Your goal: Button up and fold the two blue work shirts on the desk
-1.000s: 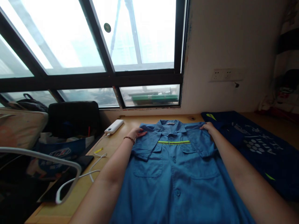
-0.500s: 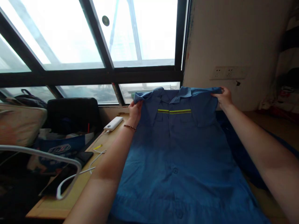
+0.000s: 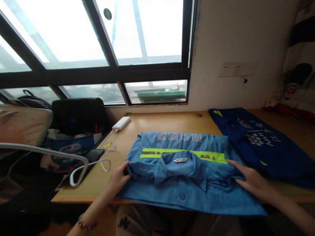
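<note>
A blue work shirt (image 3: 172, 193) with a collar and front buttons lies folded over on the table, its collar toward me. Part of its back, with a yellow-green stripe and grey lettering, shows beyond the collar. My left hand (image 3: 119, 177) is closed on the shirt's left shoulder fold. On the right side, my right hand (image 3: 253, 180) grips the other shoulder fold between thumb and fingers. The near part of the shirt hangs over the table's front edge, above my lap.
A dark blue garment (image 3: 256, 141) with white print lies at the right of the wooden table (image 3: 157, 121). On the left are a white power bank (image 3: 121, 123) with a cable, a dark phone-like slab (image 3: 94, 155) and a white curved tube (image 3: 49, 150). A black chair (image 3: 78, 114) stands beyond.
Both hands have come down and toward me with the shirt's shoulders. The shirt, held up and spread before, is now folded over on the table, showing its back stripe and lettering.
</note>
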`<state>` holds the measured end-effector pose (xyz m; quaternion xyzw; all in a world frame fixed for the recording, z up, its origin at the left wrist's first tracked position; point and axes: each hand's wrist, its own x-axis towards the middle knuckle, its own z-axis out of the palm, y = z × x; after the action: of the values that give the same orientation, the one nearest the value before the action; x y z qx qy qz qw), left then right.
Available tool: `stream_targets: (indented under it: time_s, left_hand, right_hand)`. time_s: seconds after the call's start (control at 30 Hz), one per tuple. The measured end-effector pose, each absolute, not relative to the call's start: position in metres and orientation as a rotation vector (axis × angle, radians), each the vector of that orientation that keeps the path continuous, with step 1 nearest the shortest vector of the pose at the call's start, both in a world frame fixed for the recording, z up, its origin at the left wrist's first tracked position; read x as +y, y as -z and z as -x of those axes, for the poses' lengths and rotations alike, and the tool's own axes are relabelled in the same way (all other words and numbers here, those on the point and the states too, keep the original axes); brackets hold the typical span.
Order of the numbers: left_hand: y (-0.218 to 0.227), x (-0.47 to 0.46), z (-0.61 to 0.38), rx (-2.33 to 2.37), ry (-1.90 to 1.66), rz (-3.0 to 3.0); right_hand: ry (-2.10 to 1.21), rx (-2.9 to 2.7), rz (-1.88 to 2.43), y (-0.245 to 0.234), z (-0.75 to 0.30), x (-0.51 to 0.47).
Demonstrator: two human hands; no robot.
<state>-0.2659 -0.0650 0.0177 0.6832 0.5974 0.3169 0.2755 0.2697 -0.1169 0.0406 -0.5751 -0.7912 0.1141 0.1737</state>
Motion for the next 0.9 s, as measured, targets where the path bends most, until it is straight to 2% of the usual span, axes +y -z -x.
stream_targets:
  time_s: [0.2,0.33,0.4,0.5,0.6,0.77,0.9]
  left_hand:
    - [-0.027,-0.083,0.259,1.731,-0.546,-2.781]
    - [-0.043,-0.077,0.246,1.584,-0.313,-3.068]
    - [-0.052,-0.074,0.247,1.599,-0.336,-3.093]
    - [-0.059,-0.074,0.26,1.738,-0.637,-3.032]
    - [-0.047,-0.081,0.279,1.904,-0.896,-2.82]
    - [0.0,-0.099,0.3,1.934,-0.753,-2.532]
    - [0.012,-0.114,0.298,1.845,-0.84,-2.419]
  right_hand:
    - [0.155,-2.52,1.46,-0.016,-0.253,-0.138]
    - [0.306,-2.532,1.466,-0.024,-0.247,-0.13]
    - [0.284,-2.56,1.482,-0.04,-0.244,-0.131]
    - [0.264,-2.557,1.453,-0.069,-0.237,-0.148]
    - [0.27,-2.481,1.359,-0.082,-0.223,-0.176]
    - [0.1,-2.324,1.503,-0.041,-0.203,-0.206]
    - [-0.092,-2.072,1.647,-0.005,-0.213,-0.213]
